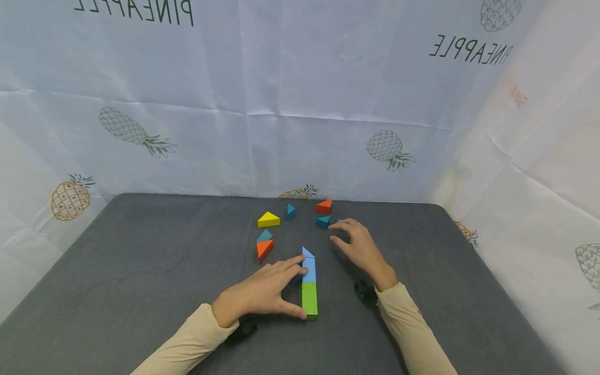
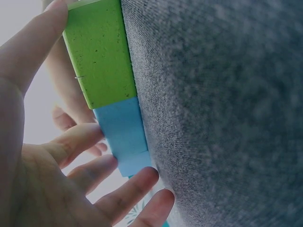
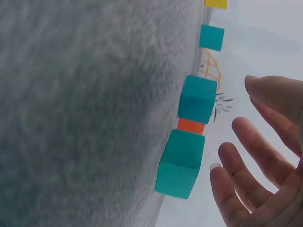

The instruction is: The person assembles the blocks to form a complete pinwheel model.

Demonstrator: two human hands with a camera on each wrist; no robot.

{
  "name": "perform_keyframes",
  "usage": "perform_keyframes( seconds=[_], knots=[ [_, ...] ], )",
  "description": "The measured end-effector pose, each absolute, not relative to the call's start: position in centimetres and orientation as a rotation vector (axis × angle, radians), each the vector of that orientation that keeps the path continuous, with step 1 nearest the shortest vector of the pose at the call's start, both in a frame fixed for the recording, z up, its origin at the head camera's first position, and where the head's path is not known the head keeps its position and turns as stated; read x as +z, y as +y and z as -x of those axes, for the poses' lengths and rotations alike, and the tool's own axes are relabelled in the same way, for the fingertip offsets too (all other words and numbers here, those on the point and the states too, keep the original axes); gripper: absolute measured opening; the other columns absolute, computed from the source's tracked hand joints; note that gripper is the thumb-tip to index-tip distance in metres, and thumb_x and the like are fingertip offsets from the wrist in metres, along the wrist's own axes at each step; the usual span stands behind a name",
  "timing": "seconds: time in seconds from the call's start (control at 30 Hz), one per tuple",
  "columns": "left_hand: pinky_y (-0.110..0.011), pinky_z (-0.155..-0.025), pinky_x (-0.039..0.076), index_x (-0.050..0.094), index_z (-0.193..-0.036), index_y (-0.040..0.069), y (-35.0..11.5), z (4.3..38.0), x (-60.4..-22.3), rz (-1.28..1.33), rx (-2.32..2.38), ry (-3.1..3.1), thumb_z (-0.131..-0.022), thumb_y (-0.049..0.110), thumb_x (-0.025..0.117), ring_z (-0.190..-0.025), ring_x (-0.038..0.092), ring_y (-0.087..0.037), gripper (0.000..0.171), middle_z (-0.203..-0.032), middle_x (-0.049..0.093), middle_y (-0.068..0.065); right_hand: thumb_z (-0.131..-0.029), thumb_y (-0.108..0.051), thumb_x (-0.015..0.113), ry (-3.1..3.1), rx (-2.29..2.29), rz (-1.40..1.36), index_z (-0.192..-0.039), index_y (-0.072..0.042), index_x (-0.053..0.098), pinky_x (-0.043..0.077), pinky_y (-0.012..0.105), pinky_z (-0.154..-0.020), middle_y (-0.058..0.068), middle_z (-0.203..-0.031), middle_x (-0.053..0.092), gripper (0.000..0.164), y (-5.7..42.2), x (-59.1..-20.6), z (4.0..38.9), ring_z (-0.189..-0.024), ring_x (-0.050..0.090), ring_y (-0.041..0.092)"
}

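A green block [image 1: 309,299], a light blue block [image 1: 309,270] and a light blue triangular block [image 1: 307,253] lie end to end in a straight row. My left hand [image 1: 262,289] rests along the row's left side, its thumb at the near end of the green block and its fingertips against the light blue pieces. My right hand [image 1: 360,250] hovers with loosely bent, parted fingers beside a teal block [image 3: 180,165], mostly hidden behind it in the head view. Nothing is between its fingers. Just left of its fingertips sits another teal triangular block [image 1: 323,222].
Beyond the row lie an orange triangular block [image 1: 324,207], a small teal one [image 1: 291,211] and a yellow one [image 1: 269,220]. Left of the row, a teal triangle [image 1: 264,236] adjoins an orange one [image 1: 264,250]. A pineapple-print curtain [image 1: 309,156] hangs behind the dark table [image 1: 140,276].
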State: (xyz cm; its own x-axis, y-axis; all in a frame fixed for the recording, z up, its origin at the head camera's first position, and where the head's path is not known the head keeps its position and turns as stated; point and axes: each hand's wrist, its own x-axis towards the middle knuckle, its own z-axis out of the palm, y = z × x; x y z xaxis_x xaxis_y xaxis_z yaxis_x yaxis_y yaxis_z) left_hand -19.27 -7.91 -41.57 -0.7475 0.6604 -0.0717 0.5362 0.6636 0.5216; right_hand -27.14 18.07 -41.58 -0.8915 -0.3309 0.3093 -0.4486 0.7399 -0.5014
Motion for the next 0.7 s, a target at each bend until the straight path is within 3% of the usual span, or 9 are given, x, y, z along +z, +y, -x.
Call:
perform_keyframes(
  seconds=[0.7],
  knots=[
    [-0.054, -0.111, 0.037, 0.047, -0.147, 0.018, -7.8, 19.1, -41.5, -0.96, 0.703, 2.634, -0.077, 0.064, 0.075, -0.145, 0.037, -0.025, 0.089, -0.164, 0.026, -0.001, -0.092, -0.016, 0.071, -2.839, 0.849, -0.505, -0.127, -0.003, 0.064, 0.042, 0.061, -0.102, 0.022, -0.138, 0.053, 0.039, 20.7, -41.8, 28.9, -0.128, 0.048, 0.045]
  ],
)
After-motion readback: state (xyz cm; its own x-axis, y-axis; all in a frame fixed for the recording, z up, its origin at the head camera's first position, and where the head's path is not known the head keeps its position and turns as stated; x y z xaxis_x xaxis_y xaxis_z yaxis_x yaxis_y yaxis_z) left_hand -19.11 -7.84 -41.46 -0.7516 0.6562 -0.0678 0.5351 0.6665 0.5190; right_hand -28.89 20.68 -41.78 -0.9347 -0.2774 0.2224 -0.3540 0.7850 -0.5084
